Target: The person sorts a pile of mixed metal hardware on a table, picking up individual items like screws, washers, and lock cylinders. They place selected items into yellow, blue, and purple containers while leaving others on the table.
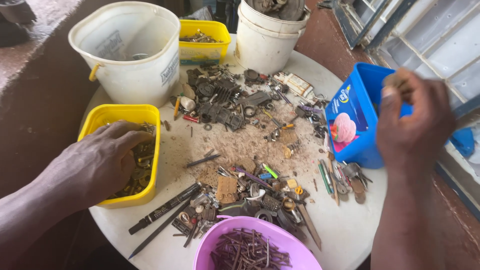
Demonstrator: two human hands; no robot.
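Left hand (97,162) resting palm-down inside the yellow tub (150,150), fingers (131,139) lying loosely together and curling over the brassy bits of hardware (141,167) in there, touching them but honestly can't tell if anything's actually pinched underneath. Right hand (415,122) hovering above the open blue tub (357,117), fingertips (395,82) bunched together up top on some small dark bit, too blurry to say what. Sitting between the two sets of fingers: a round white table (345,227) covered in a messy spread of small metal scrap (240,115), washers, clips, coloured pens and a patch of rusty dust. Just below the left fingers, a black marker (165,207) lying diagonal. Well beyond the left fingertips, a big white bucket (127,52), with a second yellow tub (202,40) beside it and another white bucket (267,37) stuffed with metal parts. Nearest the viewer, between both wrists, a purple bowl (252,247) holding rusty nails (247,252).
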